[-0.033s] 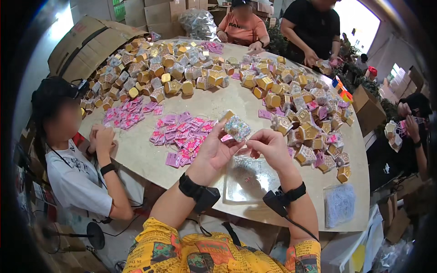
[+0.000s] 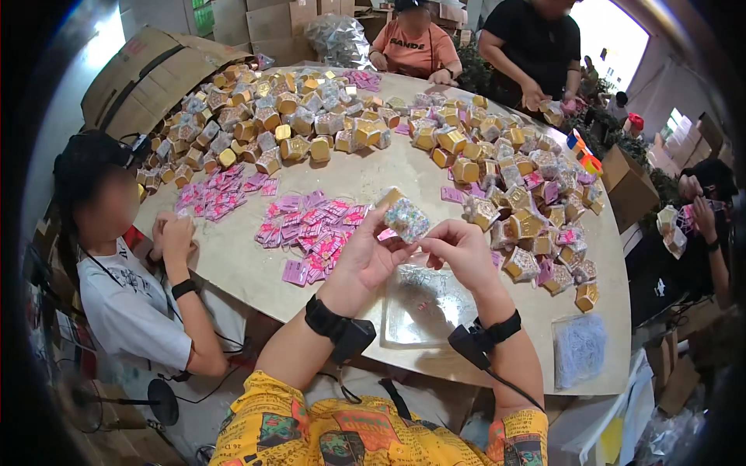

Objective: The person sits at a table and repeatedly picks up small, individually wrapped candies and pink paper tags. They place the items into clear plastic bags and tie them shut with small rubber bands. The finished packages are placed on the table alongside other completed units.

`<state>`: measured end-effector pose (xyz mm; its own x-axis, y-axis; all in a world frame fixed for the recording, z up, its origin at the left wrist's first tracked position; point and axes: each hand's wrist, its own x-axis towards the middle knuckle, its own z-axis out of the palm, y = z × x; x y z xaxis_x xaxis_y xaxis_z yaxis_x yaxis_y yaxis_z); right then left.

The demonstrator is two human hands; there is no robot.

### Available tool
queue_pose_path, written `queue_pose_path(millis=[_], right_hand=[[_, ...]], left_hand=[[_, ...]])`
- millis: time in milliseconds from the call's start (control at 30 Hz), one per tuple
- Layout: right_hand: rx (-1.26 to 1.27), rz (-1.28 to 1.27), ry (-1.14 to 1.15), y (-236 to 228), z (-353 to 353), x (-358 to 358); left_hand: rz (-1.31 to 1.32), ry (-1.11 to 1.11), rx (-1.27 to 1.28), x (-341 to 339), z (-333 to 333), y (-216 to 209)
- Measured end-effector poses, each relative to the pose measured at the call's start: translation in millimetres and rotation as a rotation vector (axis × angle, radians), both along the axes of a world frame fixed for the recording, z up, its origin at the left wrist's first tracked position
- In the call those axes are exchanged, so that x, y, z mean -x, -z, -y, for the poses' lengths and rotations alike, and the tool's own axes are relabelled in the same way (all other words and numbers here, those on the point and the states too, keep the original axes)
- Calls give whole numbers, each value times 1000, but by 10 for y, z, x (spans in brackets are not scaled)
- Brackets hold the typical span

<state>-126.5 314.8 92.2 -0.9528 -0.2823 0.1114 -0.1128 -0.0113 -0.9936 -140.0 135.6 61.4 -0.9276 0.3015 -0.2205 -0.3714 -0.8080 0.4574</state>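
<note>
Above the near part of the table, my left hand (image 2: 368,260) holds a small gold ornament (image 2: 406,220) between thumb and fingers. One face of it sparkles with many-coloured glitter and is turned upward. My right hand (image 2: 460,248) is pinched close to the ornament's lower corner, almost meeting the left fingertips. What lies in that pinch is too small to make out. Just left of my hands spreads a heap of pink tags (image 2: 315,233), some with thin strings. Beneath my right hand lies a flat clear plastic bag (image 2: 427,311).
Heaped gold ornaments (image 2: 268,120) cover the table's far left, and another pile of ornaments, some with pink tags (image 2: 536,206), lies at right. A bundle of pale strings (image 2: 580,351) rests near the right edge. Co-workers sit or stand around the rounded table (image 2: 350,175).
The ornament and my hands have barely moved. At the far side, the seated person in the orange shirt has shifted slightly.
</note>
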Motion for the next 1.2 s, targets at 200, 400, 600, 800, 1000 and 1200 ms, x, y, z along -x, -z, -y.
queue_pose_path(millis=[200,400,600,800,1000,1200], right_hand=[[55,28,-7,98,20,66],[140,179,39,100,-19,83],[190,141,204,49,-545,401],[129,-356,755,-301,-1514,735],[-821,-372,132,256,-850,-81],[-1009,-489,-138,785,-297,-374]], left_hand=[[-71,-4,56,-64,-12,-110],[-83,2,103,26,-55,-1],[-29,146,333,60,-66,-16],[-458,82,1038,-278,494,33],[-726,-248,2106,-637,1054,277],[-632,-181,2233,-665,1244,645]])
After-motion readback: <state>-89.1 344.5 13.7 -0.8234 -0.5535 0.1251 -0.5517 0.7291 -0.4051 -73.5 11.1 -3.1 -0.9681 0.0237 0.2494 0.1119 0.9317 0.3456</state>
